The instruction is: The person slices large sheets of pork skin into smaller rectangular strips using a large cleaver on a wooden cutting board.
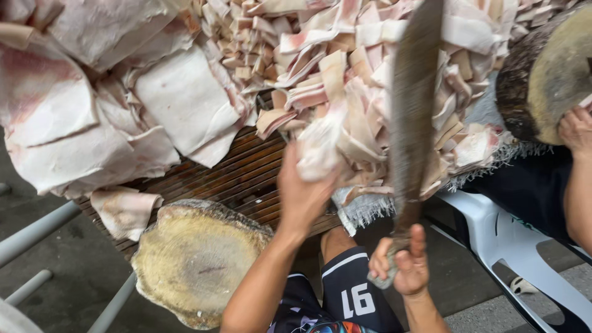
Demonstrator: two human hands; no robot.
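Note:
My left hand [301, 191] reaches up to the heap of cut pale meat strips [345, 68] and grips one floppy strip [320, 145] at the heap's near edge. My right hand [404, 265] is closed around the handle of a long, broad cleaver [412, 117], held upright with its blade rising over the strips. A round wooden chopping block [197, 259] sits bare in front of me, to the left of my left arm.
Large slabs of pale pork skin [92, 117] are piled at the left on a slatted wooden table [240, 172]. At the right another person's hand [576, 129] rests on a second chopping block [549, 74]. A white plastic chair [499, 234] stands below it.

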